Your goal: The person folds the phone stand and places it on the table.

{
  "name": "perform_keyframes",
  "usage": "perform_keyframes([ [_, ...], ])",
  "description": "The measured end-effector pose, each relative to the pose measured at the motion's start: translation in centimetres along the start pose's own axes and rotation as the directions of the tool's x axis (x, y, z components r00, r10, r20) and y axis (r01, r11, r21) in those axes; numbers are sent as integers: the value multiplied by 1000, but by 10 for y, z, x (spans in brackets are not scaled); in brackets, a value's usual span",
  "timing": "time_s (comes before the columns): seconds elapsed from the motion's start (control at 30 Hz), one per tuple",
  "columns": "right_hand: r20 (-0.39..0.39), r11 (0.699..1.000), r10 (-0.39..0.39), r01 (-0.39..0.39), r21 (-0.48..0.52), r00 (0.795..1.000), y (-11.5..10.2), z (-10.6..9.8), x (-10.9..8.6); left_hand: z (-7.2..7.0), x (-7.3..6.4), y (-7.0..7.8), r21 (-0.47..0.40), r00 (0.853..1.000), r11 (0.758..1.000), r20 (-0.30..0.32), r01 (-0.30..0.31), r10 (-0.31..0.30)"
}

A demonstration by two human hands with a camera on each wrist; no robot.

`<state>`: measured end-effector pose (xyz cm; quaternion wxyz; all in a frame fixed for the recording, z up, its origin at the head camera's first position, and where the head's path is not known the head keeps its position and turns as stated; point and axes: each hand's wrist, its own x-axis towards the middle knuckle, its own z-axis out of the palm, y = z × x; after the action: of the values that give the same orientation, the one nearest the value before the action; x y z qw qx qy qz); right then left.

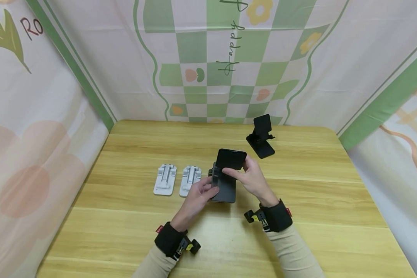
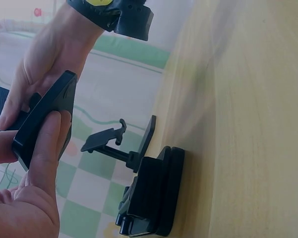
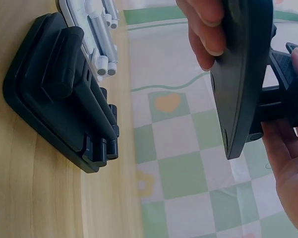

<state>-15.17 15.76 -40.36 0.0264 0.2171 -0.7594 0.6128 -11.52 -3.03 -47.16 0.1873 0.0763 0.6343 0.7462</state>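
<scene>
Both hands hold a black folding phone stand in the air above the table. My left hand [image 1: 194, 199] grips the flat base [image 1: 226, 190] by its near left edge, thumb on the upper face and fingers beneath. My right hand [image 1: 253, 178] pinches the tilted upper plate [image 1: 231, 159] at its right side, the thumb reaching across its lower edge. In the left wrist view a folded black phone stand [image 2: 153, 198] lies on the table under the hands; the head view mostly hides it behind the held stand. Another black phone stand [image 1: 263, 127] stands unfolded farther back on the right.
Two white folded phone stands [image 1: 165, 180] lie side by side left of the hands, the nearer one partly behind the left hand. The wooden table [image 1: 125, 231] reaches back to a patterned curtain [image 1: 194, 46]. Each wrist wears a black strap [image 1: 277, 216] with a small camera.
</scene>
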Motion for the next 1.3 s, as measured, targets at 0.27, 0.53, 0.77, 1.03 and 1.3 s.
perform_keyframes([
  [0.27, -42, 1000, -2, 2, -15, 999, 2, 1, 1, 0, 0, -1, -21, 1000, 1000, 27, -11, 12],
  [0.53, -55, 999, -42, 43, 20, 998, 7, 1, 3, 1, 0, -1, -24, 999, 1000, 45, -19, 20],
  [0.77, -70, 998, -60, 62, 29, 996, 9, 2, 3, 1, 0, -2, -61, 998, 998, 54, -17, 21],
  [1.03, -91, 996, -87, 89, 11, 992, 11, 2, 5, 1, 0, -4, -67, 998, 998, 53, -15, 18],
  [1.3, -101, 991, -130, 130, 2, 986, 15, 3, 5, 1, -1, -5, -72, 999, 997, 52, -6, 10],
])
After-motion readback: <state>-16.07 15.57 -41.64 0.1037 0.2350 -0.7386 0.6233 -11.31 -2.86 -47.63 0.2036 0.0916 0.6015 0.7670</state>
